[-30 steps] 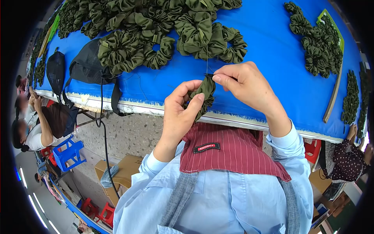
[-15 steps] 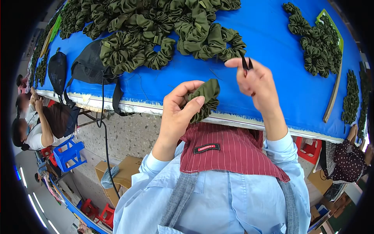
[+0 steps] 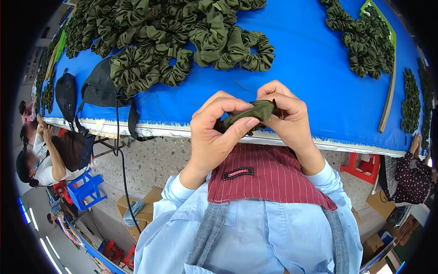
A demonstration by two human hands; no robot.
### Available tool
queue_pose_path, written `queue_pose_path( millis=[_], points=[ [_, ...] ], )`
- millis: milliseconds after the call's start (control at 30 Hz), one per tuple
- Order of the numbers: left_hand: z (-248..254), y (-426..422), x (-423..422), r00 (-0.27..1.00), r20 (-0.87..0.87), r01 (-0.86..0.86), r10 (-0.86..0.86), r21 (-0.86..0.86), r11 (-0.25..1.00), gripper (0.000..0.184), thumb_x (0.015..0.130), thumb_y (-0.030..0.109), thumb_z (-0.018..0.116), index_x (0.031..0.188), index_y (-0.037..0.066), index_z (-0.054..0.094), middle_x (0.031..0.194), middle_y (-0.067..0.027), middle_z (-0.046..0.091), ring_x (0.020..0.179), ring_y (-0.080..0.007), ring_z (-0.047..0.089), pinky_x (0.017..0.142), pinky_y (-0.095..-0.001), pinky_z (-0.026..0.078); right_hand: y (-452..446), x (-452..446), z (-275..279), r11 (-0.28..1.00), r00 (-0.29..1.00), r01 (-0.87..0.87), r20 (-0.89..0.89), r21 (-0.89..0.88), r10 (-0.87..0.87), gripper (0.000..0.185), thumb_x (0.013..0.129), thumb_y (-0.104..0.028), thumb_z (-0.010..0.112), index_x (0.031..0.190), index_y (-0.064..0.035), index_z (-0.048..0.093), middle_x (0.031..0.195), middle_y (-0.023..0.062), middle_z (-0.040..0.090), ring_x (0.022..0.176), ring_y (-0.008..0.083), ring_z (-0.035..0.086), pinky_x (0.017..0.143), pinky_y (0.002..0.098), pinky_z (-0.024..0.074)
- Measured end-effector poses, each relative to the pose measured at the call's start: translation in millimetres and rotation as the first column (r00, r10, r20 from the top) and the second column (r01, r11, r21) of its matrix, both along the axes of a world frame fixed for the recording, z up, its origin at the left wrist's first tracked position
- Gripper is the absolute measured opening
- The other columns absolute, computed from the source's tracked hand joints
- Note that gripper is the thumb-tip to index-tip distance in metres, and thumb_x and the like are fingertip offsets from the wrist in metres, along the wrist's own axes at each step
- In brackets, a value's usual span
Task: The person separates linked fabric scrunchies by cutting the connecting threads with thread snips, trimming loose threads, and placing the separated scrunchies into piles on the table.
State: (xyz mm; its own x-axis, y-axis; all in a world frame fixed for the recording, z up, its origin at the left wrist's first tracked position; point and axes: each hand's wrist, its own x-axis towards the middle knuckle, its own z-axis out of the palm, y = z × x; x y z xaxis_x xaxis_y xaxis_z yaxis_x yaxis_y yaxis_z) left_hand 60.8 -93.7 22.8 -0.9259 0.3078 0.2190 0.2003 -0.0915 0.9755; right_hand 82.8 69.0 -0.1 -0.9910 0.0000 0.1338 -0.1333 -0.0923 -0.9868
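Just above the table's front edge, a dark green fabric scrunchie [image 3: 258,111] is held between my two hands. My left hand [image 3: 214,123] is closed, its thumb and fingers pinching the gathered cloth from the left. At the right end of the scrunchie is my right hand [image 3: 289,116], closed, with its fingertips against the fabric. Small thread snips [image 3: 275,104] sit in that hand; only a dark bit shows between the fingers and the rest is hidden. Beyond my hands lies a large heap of similar scrunchies [image 3: 155,36] on the blue tabletop [image 3: 305,82].
Black mesh bags [image 3: 98,84] lie at the table's left edge, with a black cord [image 3: 124,173] hanging down. More scrunchies [image 3: 369,48] lie right, by a green-edged tray [image 3: 391,34]. Co-workers sit on both sides. A blue stool [image 3: 86,189] and cardboard box [image 3: 148,205] stand left.
My right hand has come down and left to the scrunchie, bringing the snips with it. The scrunchie has turned from upright to lying sideways between both hands. The view has shifted slightly.
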Motion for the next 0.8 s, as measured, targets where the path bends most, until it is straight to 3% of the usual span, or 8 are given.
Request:
queue_pose_path(
  millis=[133,333,467,800],
  points=[
    [8.2,1.3,1.3,0.986,-0.136,-0.116,0.094,-0.168,0.979,0.019,0.068,-0.002,0.070,0.086,0.004,0.065,0.073,-0.0028,0.057,0.062,-0.0114,0.047,0.056,-0.0226,0.038,-0.5,1.0,1.8,0.994,0.999,-0.012,-0.034,0.108,0.016,0.021,0.071,0.004,0.067,0.091,-0.0006,0.065,0.089,0.0026,0.054,0.065,0.0077,0.042,0.057,0.0185,0.0336],
    [8.4,1.6,1.4,0.934,-0.338,-0.217,0.118,-0.273,0.937,0.022,0.065,-0.004,0.070,0.084,0.005,0.065,0.069,-0.0015,0.055,0.060,-0.0128,0.045,0.054,-0.0253,0.038,11.5,5.2,22.6,0.974,0.999,-0.007,0.051,0.225,-0.005,0.027,0.073,-0.001,0.067,0.100,0.0000,0.065,0.092,0.0055,0.055,0.070,0.0105,0.046,0.059,0.0191,0.0347],
    [1.2,0.2,-2.0,0.793,-0.594,-0.366,0.134,-0.289,0.884,0.024,0.061,-0.005,0.070,0.080,0.007,0.063,0.068,-0.0009,0.054,0.059,-0.0147,0.045,0.055,-0.0263,0.039,21.5,10.5,29.0,0.900,0.992,0.115,-0.101,0.420,-0.079,0.031,0.074,-0.004,0.067,0.105,0.0020,0.063,0.082,0.0068,0.057,0.065,0.0121,0.048,0.056,0.0206,0.0366],
    [-0.8,3.9,-4.2,0.727,-0.678,-0.379,0.111,-0.260,0.888,0.026,0.056,-0.007,0.069,0.075,0.009,0.061,0.069,-0.0007,0.054,0.059,-0.0156,0.046,0.058,-0.0278,0.041,7.1,17.4,31.6,0.640,0.886,0.358,-0.463,0.679,-0.004,0.029,0.074,-0.009,0.071,0.100,0.0003,0.063,0.072,0.0057,0.057,0.050,0.0147,0.046,0.046,0.0238,0.0370]
  ],
)
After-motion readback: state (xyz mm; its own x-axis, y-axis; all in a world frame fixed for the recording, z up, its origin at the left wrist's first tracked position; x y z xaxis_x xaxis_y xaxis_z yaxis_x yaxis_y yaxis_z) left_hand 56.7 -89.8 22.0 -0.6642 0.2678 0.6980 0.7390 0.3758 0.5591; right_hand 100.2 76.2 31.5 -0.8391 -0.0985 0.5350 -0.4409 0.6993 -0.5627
